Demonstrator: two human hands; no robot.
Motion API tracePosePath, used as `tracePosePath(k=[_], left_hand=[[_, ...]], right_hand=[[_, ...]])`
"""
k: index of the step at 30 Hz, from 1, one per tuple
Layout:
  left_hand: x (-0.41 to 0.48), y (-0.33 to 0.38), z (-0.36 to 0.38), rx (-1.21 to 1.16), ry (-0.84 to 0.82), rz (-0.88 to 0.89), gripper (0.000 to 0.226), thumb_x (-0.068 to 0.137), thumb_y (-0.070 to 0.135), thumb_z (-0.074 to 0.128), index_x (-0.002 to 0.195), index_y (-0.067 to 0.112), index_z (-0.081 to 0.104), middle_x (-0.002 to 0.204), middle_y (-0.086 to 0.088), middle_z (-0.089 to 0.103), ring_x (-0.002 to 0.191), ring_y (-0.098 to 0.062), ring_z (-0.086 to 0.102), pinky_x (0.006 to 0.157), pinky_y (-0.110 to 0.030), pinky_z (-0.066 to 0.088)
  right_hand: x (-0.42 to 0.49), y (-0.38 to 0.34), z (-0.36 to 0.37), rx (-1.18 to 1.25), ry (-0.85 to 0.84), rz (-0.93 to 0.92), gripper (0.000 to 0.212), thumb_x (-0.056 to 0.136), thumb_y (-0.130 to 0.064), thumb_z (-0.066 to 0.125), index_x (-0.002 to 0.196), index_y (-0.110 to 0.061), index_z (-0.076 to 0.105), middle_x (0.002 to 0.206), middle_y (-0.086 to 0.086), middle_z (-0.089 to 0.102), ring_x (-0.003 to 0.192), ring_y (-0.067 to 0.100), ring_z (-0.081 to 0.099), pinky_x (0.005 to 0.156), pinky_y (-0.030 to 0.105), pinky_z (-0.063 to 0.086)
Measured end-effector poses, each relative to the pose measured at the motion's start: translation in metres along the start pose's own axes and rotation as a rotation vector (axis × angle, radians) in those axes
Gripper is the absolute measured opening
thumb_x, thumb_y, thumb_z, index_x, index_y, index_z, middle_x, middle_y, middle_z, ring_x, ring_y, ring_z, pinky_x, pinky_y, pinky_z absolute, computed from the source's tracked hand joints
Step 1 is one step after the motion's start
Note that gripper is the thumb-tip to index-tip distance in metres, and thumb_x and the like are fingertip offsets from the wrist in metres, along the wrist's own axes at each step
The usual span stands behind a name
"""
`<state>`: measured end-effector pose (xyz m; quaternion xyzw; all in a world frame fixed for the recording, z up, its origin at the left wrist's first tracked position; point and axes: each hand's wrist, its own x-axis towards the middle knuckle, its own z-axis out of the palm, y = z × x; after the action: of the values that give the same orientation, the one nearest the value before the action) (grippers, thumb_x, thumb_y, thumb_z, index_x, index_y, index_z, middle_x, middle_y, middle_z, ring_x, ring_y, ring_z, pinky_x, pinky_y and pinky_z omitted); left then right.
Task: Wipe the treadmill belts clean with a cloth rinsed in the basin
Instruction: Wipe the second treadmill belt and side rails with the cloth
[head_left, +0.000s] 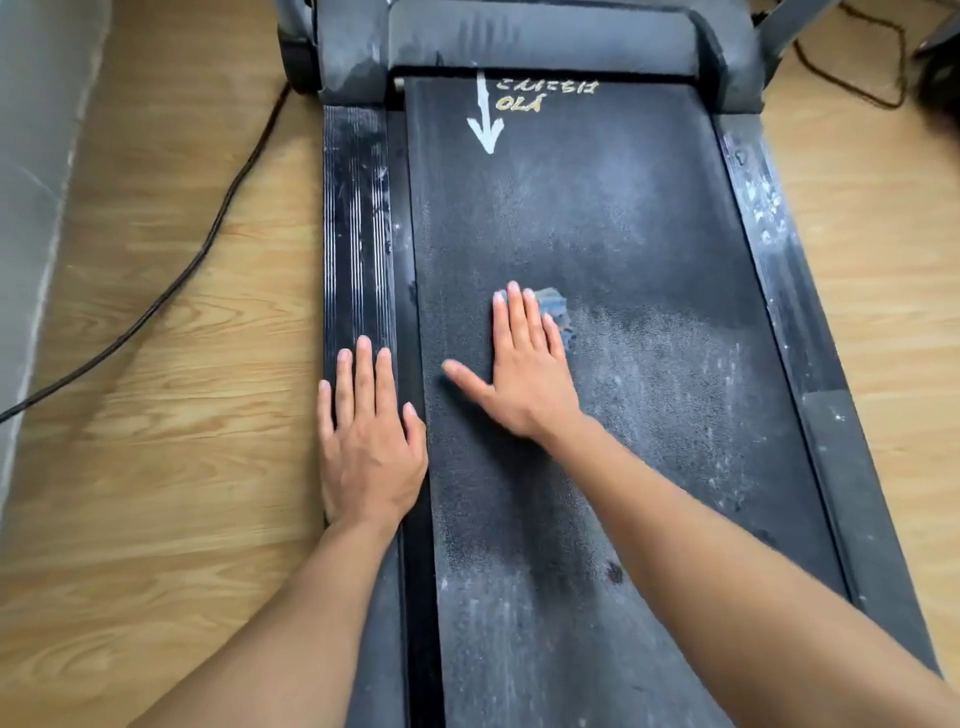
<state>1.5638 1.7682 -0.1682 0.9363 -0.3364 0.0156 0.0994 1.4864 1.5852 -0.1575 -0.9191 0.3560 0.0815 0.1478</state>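
Note:
The black treadmill belt (597, 218) runs up the middle of the head view, dusty and streaked with whitish grime on its near and right parts. A white arrow and yellow lettering are painted at its far end. My right hand (524, 364) lies flat on the belt with straight spread fingers; a small grey-blue patch (553, 304), possibly a cloth or worn spot, shows just beyond its fingertips. My left hand (366, 441) rests flat on the ribbed left side rail (356, 208), fingers straight. No basin is in view.
The grey motor cover (540, 36) closes the far end of the treadmill. The right side rail (769, 249) is speckled with white dust. A black cable (208, 244) snakes over the wooden floor on the left, beside a grey wall (31, 156). More cables lie at the back right.

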Motion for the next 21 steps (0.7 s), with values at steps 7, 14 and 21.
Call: tracePosePath(k=[7,14,21], left_hand=[[-0.001,0.002,-0.002,-0.003,0.003,0.004,0.069,0.1,0.033,0.038,0.165,0.013,0.025,0.175,-0.004,0.013,0.162,-0.021,0.011,0.131,-0.048,0.013],[0.0,0.002,-0.003,-0.007,-0.005,-0.007,0.07,0.099,0.032,0.04,0.165,0.013,0.026,0.176,-0.004,0.013,0.162,-0.022,0.011,0.131,-0.049,0.014],[0.0,0.002,-0.002,0.015,-0.003,0.01,0.071,0.099,0.032,0.039,0.165,0.013,0.024,0.176,-0.004,0.012,0.163,-0.022,0.01,0.131,-0.048,0.013]], right_hand=[[-0.036,0.016,0.0,-0.004,-0.032,-0.1,0.111,0.091,-0.087,0.026,0.166,-0.011,-0.006,0.173,0.007,-0.017,0.159,0.019,-0.02,0.13,0.045,-0.003],[-0.198,0.016,0.045,-0.022,-0.124,-0.163,0.102,0.098,-0.081,0.03,0.166,-0.01,0.005,0.175,0.008,-0.008,0.161,0.022,-0.01,0.126,0.046,0.009],[0.018,-0.02,-0.002,0.021,-0.04,-0.079,0.114,0.088,-0.091,0.024,0.166,-0.013,-0.004,0.174,0.006,-0.015,0.159,0.02,-0.02,0.13,0.045,-0.005]])
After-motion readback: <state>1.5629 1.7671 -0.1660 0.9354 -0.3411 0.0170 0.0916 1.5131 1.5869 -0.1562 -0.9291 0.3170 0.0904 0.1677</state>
